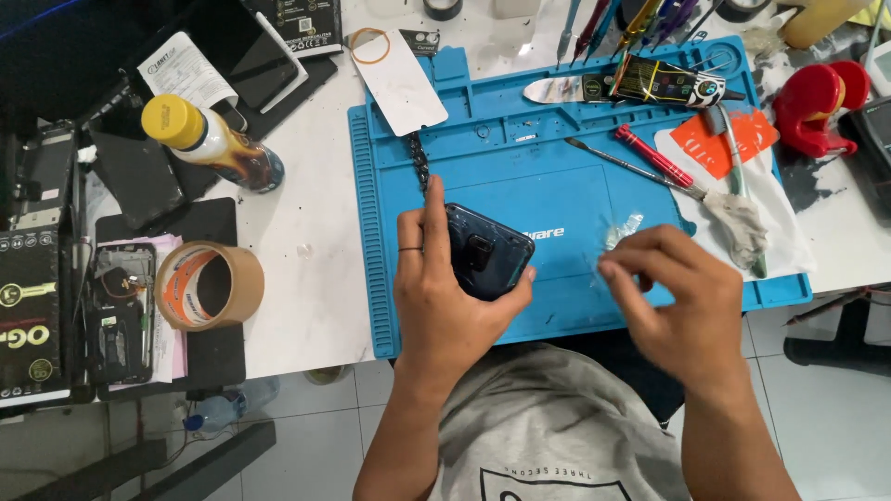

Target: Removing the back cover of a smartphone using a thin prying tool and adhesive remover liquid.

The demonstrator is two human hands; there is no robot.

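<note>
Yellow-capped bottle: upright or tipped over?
Tipped: the bottle lies on its side on the white table, yellow cap pointing up-left in the frame.

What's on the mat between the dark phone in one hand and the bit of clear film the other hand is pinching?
Nothing: in the head view, only bare blue mat shows between the phone in the left hand and the clear film at the right hand.

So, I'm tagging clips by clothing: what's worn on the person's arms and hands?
Both forearms are bare, with no sleeves or gloves in view. The left hand wears a thin dark ring on one finger. The right hand shows no ring, watch or band.
</note>
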